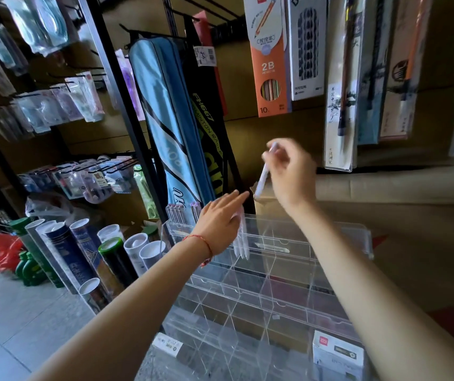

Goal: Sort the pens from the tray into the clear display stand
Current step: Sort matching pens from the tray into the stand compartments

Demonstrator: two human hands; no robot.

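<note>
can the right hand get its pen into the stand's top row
Probably yes: the right hand holds the pen above the clear stand, and top-row compartments beside the left hand look open.

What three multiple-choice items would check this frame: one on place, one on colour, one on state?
1. Where is the white pen in the right hand?
A. Lying on the floor tiles
B. In the air, above the clear display stand
C. Standing in the stand's front row

2. What colour is the cord bracelet on the left wrist?
A. Red
B. Green
C. Black

3. What are the right hand's fingers doing?
A. Lying straight, holding nothing
B. Curled into an empty fist
C. Pinching the pen

Answers:
1 B: the pen hangs from the raised hand, clear of every compartment.
2 A: a thin red cord circles the wrist.
3 C: the fingertips close on the pen's upper end.
</note>
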